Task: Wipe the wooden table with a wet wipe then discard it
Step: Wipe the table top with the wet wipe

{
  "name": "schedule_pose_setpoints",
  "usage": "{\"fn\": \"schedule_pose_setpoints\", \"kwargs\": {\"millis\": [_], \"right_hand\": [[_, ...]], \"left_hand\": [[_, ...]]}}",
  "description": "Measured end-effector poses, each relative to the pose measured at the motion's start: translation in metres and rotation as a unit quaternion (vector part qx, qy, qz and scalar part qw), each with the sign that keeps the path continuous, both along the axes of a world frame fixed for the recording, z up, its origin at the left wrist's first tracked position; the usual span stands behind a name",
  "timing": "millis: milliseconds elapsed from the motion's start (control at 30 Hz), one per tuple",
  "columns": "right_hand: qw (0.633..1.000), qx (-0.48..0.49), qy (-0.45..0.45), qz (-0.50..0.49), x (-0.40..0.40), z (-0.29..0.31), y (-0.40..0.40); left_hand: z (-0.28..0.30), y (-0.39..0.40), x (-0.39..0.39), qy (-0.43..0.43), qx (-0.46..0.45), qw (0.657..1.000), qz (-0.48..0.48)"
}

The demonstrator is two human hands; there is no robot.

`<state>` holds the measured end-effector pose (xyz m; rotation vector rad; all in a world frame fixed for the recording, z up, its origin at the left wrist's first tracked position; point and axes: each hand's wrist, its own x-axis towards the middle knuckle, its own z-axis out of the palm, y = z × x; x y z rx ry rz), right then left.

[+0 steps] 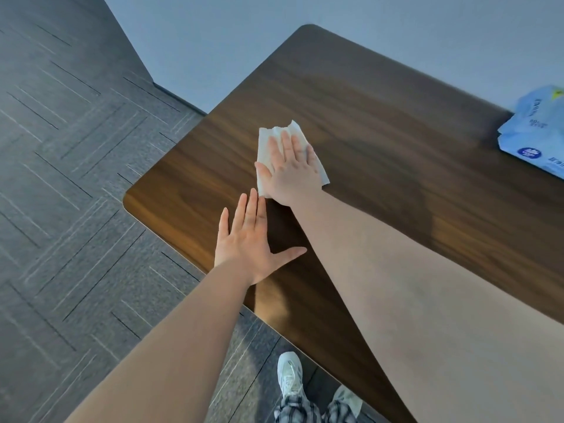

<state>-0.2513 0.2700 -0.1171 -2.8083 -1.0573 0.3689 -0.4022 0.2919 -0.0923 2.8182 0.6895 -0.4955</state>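
— While the right hand (290,169) lies flat on the wet wipe (276,148), what is the other one doing?

— Left hand (247,239) is spread wide, palm down on the surface (381,123) near the front edge, holding nothing. Right hand's grip isn't a pinch either: fingers together and stretched out, pressing the wipe onto the wood, towards the left end of the top.

— So the wipe is only pinned by pressure?

— Looks that way to me. Its far edge is ruffled and sticks out past the fingertips. If the palm slides faster than the cloth, I reckon it bunches or slips out from under.

— Anything else that might go wrong?

— Blue pack of wipes (537,135) sits well apart at the right, near the wall side. A long sweep that way could shove it. And I can't see any bin, so where the wipe ends up is unclear.
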Motion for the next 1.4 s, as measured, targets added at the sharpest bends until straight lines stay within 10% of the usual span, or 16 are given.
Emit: {"fn": "schedule_pose_setpoints", "kwargs": {"millis": [667, 1400], "right_hand": [[0.979, -0.018, 0.032, -0.199, -0.06, 0.011, -0.248], [0.835, -0.049, 0.048, -0.545, -0.129, 0.015, -0.712]], "left_hand": [[0.018, -0.101, -0.021, 0.002, 0.018, 0.978, -0.206], [-0.001, -0.39, 0.016, 0.035, 0.036, 0.928, -0.369]]}}
